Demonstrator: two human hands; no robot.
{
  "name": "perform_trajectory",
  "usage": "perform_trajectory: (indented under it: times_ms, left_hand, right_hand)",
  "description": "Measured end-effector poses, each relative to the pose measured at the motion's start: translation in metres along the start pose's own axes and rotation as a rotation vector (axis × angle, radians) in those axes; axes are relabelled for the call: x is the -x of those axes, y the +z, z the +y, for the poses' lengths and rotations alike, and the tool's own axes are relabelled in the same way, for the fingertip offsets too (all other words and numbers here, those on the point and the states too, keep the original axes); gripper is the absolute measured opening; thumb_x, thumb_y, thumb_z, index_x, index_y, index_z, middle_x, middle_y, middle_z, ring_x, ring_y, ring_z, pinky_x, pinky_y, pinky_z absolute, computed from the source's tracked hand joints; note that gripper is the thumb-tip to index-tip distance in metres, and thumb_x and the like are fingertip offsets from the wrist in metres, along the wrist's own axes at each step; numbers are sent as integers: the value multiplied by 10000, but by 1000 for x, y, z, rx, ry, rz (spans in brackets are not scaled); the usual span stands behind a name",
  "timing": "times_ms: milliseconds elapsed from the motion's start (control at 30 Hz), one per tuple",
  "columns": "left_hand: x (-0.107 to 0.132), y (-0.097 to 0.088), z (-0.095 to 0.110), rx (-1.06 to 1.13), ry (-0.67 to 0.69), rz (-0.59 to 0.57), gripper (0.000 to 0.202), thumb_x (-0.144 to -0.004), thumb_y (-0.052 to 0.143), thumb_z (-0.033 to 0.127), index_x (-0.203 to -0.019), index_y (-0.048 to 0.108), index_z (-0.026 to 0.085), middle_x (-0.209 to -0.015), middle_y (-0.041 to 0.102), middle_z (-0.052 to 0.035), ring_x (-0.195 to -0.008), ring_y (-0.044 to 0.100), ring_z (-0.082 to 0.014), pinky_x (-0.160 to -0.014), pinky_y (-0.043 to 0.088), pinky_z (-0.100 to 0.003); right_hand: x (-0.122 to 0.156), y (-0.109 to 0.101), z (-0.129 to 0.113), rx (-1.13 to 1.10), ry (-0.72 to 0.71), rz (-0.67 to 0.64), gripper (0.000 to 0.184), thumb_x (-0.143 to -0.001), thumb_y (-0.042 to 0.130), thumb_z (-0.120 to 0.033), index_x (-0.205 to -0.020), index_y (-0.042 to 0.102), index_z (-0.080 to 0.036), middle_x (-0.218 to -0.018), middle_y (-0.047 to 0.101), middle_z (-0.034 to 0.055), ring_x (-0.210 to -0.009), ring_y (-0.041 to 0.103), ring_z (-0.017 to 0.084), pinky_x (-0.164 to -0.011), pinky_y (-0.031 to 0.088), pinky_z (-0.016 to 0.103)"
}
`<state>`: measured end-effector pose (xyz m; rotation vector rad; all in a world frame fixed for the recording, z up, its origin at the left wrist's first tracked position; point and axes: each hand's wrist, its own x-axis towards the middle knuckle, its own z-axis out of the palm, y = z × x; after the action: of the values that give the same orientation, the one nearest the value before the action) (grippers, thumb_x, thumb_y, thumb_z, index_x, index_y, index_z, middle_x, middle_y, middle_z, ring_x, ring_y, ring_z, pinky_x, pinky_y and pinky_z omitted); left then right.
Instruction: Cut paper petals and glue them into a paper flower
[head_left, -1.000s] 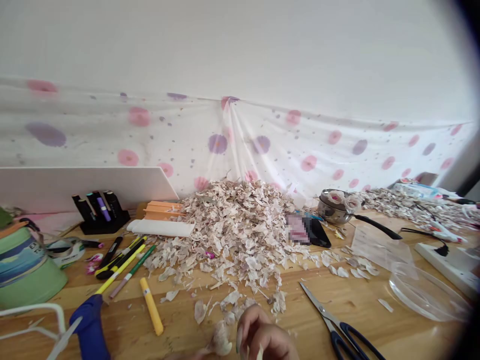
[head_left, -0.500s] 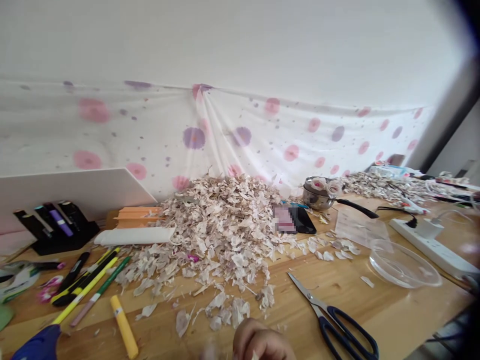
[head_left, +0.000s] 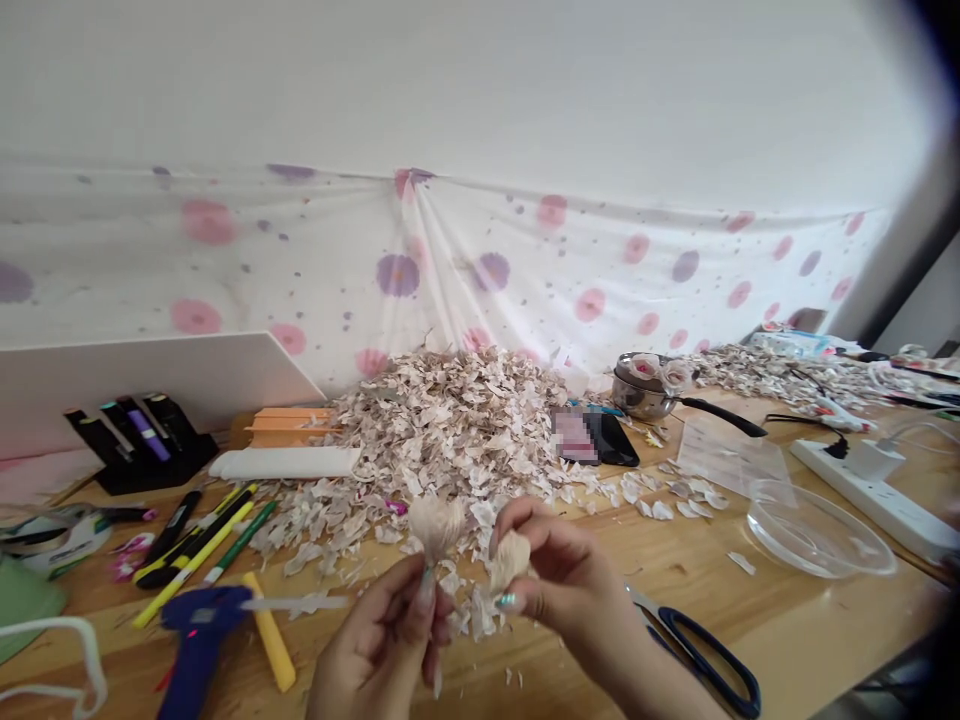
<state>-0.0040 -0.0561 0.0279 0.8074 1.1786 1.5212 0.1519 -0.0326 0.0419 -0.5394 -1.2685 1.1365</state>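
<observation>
Both hands have come up at the bottom middle. The left hand [head_left: 390, 625] has its grip pinching a pale flower [head_left: 435, 525], maybe by its stem; the right hand [head_left: 562, 575] pinches a loose petal [head_left: 511, 562]. The two pieces are now close, not joined. Behind sits a petal heap [head_left: 450, 420].

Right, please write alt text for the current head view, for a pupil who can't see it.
The left hand pinches a papery cluster and the right hand a pale, petal-like piece close beside it, above a wooden table. Behind lies a heap of papery flakes, with a blue glue gun to the left and scissors to the right.
</observation>
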Motion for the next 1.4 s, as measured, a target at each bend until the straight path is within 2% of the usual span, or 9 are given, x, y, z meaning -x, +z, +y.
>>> perform_trajectory:
  times_ms: [200,567,733,900,1033,1100,1200,1333,1400]
  left_hand:
    - [4,12,2,123,54,-67,424,-625,821,429,-914,724,134,-650,702,-35,-549,606,-121,-439,473,-174]
    - [13,1,-12,-1,98,5,436,-777,641,539,-979,623,153,-731,715,-57,-561,646,-147,-500,503,-213]
    - [9,1,-22,-253,248,31,308,-881,508,459,-957,619,182,-901,743,-129,-741,708,-227,-649,546,-306]
    - [11,10,-23,-721,294,28,244,-875,424,238,-1021,601,156,-866,751,-177,-771,718,-316,-629,513,-374]
    - [15,12,-33,-598,262,-83,299,-898,421,287,-1152,536,177,-1015,746,-149,-869,719,-258,-681,536,-328]
    - [16,-1,-36,-653,305,-86,400,-852,476,264,-1242,487,174,-1131,709,-152,-960,696,-253,-748,543,-335]
    - [11,-42,-20,-1042,442,-25,401,-791,538,283,-1170,583,161,-1202,665,-176,-1116,609,-337,-902,493,-444]
    - [-7,-104,22,-1632,203,160,359,-908,446,263,-1146,598,41,-1168,622,-231,-1074,577,-385,-904,452,-497]
    - [-15,-126,34,-1800,90,107,368,-923,442,253,-1160,581,8,-1124,618,-226,-1037,583,-373,-877,459,-476]
  right_hand:
    - [-37,1,-24,68,-81,-5,118,-679,848,-309,-717,753,-250,-866,599,8,-794,564,150,-710,461,267]
    - [-18,-10,24,35,84,148,132,-670,850,-328,-718,746,-263,-895,599,3,-818,534,154,-715,443,237]
    - [-6,4,30,-25,291,-90,122,-664,852,-336,-704,770,-256,-1063,607,22,-921,572,191,-791,465,271]
    - [4,21,40,-144,478,-94,159,-666,854,-358,-704,756,-238,-752,683,3,-719,576,137,-678,432,230]
    - [2,17,44,-217,486,-21,202,-671,848,-370,-688,728,-209,-705,709,14,-652,584,141,-652,432,248]
    - [-1,10,44,-235,447,43,210,-650,864,-361,-695,728,-207,-749,716,12,-710,589,143,-699,437,245]
    - [-5,-1,43,-222,353,144,216,-622,885,-345,-691,728,-214,-713,691,-17,-710,549,114,-707,412,206]
    - [-6,-6,41,-209,352,156,220,-620,885,-351,-668,716,-219,-686,673,-25,-695,527,114,-699,398,211]
    - [-4,-5,39,-197,380,149,227,-624,883,-355,-667,708,-218,-678,667,-28,-686,518,112,-683,387,211]
